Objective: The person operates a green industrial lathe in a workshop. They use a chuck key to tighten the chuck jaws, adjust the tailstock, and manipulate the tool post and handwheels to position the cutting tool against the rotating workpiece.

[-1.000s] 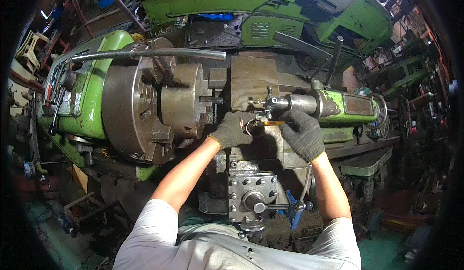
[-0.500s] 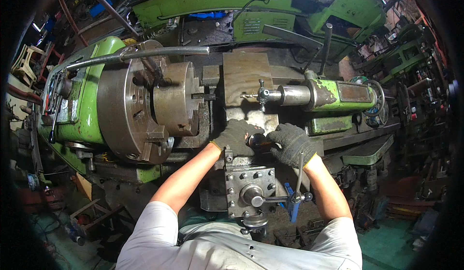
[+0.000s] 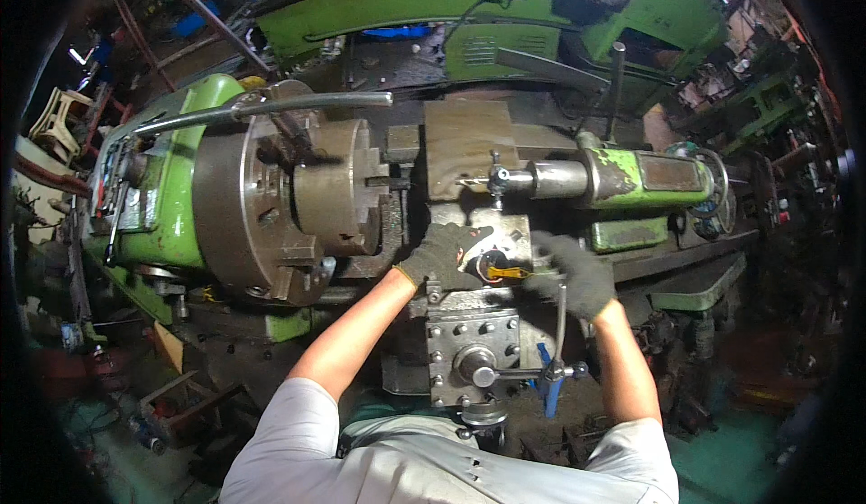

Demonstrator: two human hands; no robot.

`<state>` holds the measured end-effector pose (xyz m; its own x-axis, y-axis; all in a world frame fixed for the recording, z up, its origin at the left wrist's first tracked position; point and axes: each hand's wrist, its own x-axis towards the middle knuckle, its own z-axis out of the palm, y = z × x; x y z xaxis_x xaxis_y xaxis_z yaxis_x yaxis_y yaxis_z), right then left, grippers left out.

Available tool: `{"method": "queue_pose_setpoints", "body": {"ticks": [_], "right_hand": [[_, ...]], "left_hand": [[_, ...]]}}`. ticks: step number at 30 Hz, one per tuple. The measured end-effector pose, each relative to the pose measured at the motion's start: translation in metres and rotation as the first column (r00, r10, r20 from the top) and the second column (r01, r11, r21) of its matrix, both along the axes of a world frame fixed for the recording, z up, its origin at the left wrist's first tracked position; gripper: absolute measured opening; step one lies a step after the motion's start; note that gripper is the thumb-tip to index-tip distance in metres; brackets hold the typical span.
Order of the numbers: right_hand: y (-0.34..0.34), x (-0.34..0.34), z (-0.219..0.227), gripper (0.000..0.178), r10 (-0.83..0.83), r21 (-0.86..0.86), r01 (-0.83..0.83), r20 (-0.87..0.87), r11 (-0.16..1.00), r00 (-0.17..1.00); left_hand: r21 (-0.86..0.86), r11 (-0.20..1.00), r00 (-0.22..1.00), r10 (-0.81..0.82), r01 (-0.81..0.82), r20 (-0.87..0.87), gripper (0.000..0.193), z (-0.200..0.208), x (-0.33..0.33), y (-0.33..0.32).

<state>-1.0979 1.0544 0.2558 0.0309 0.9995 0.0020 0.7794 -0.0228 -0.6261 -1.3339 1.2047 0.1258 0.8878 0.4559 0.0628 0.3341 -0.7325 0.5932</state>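
My left hand (image 3: 445,256), in a dark knitted glove, curls around a round, hollow metal part (image 3: 490,263) with a shiny rim, above the lathe carriage. A slim yellow piece (image 3: 510,272) shows at the part's opening and points toward my right hand (image 3: 573,277). That hand, gloved too, is smeared by motion; whether its fingers grip the yellow piece cannot be told. Just nearer to me stands the square tool post (image 3: 474,332) with several bolts and a lever. A drill bit (image 3: 471,182) sits in the drill chuck (image 3: 499,179) beyond my hands.
On the left is the large lathe chuck (image 3: 338,188) with stepped jaws, a long bar (image 3: 307,101) lying across above it. The green tailstock (image 3: 636,179) with a handwheel stands right. A blue-handled tool (image 3: 550,382) lies beside the tool post. Another green machine (image 3: 505,44) stands behind.
My right hand has moved away to the right from the round part, and the yellow piece now shows at the opening. My left hand stays on the part. The whole view has shifted slightly.
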Motion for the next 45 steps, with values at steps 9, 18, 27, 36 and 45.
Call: {"method": "queue_pose_setpoints", "body": {"ticks": [9,18,27,36,45], "right_hand": [[-0.028,0.322,-0.006,0.062,-0.881,0.693,0.603,0.100,0.395,0.462],[-0.076,0.579,-0.070,0.057,-0.634,0.043,0.854,-0.650,0.518,0.418],[-0.044,0.493,-0.056,0.061,-0.612,-0.213,0.904,-0.788,0.370,0.065],[-0.045,0.492,-0.069,0.061,-0.475,-0.168,0.890,-0.878,0.423,0.061],[-0.029,0.475,-0.067,0.051,-0.500,-0.157,0.907,-0.864,0.391,0.066]], "left_hand": [[-0.739,0.593,0.882,0.471,-0.320,-0.005,0.045,-0.004,-0.118,-0.047],[-0.980,0.169,0.653,0.731,0.107,0.197,0.053,0.027,-0.040,0.003],[0.684,0.015,0.370,0.832,0.729,-0.414,0.066,-0.068,-0.022,0.037],[0.945,0.140,0.613,0.731,0.294,-0.299,0.032,-0.037,-0.015,0.041],[0.859,0.006,0.388,0.891,0.512,-0.237,0.057,-0.083,-0.022,0.044]]}}
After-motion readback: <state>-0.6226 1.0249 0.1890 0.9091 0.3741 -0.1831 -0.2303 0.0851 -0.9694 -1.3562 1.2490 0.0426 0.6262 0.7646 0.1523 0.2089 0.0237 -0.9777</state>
